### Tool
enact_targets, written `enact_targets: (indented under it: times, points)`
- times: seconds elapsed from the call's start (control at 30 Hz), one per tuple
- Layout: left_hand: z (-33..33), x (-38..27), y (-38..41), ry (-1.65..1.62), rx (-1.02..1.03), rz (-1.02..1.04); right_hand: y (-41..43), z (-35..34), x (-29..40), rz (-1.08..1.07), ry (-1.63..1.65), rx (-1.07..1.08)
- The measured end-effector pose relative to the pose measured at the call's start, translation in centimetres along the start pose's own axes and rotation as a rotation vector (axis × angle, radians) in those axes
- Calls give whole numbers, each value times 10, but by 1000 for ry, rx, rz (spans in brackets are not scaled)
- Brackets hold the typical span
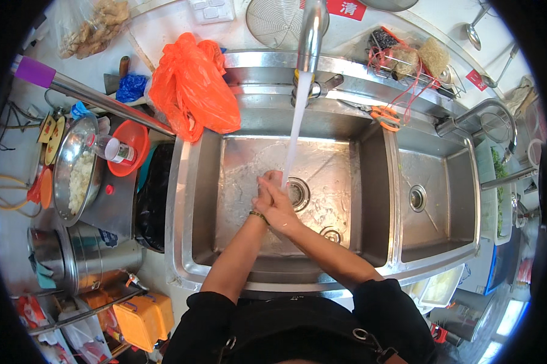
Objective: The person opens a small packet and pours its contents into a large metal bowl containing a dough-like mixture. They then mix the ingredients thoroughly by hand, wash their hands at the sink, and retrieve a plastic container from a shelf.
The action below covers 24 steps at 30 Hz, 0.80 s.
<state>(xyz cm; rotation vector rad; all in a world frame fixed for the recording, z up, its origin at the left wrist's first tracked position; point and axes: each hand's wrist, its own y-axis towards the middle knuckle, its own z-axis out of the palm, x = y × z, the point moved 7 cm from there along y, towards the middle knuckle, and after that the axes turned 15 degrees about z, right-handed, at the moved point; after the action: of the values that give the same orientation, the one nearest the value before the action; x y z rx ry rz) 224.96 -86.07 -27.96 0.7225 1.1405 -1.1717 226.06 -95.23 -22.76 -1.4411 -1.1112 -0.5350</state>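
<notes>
Water runs from a chrome faucet into the larger basin of a steel double sink. Just left of the drain, my left hand and my right hand are pressed together in the stream. The fingers overlap, and no object shows between them. A beaded bracelet circles the left wrist. A round metal strainer piece lies on the basin floor to the right of my hands. How far each hand is closed is partly hidden by the other.
An orange plastic bag rests on the sink's back left corner. Orange-handled scissors lie on the rear ledge near the divider. A steel bowl of white food and a red bowl stand left. The smaller basin is at the right.
</notes>
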Motion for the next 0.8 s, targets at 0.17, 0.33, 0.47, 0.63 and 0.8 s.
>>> enact_targets:
  times: [0.17, 0.33, 0.47, 0.63, 0.8]
  points:
    - [44, -23, -21, 867, 209, 418, 23, -29, 13, -12, -272, -83]
    - [13, 27, 3, 1061, 352, 715, 13, 8, 65, -579, -445, -266]
    - [7, 3, -11, 591, 155, 267, -11, -11, 28, -127, -564, -187]
    - [17, -19, -2, 561, 241, 251, -27, 11, 74, -677, -1, -355]
    - [46, -52, -41, -58, -163, -120, -32, -10, 49, 219, 477, 32]
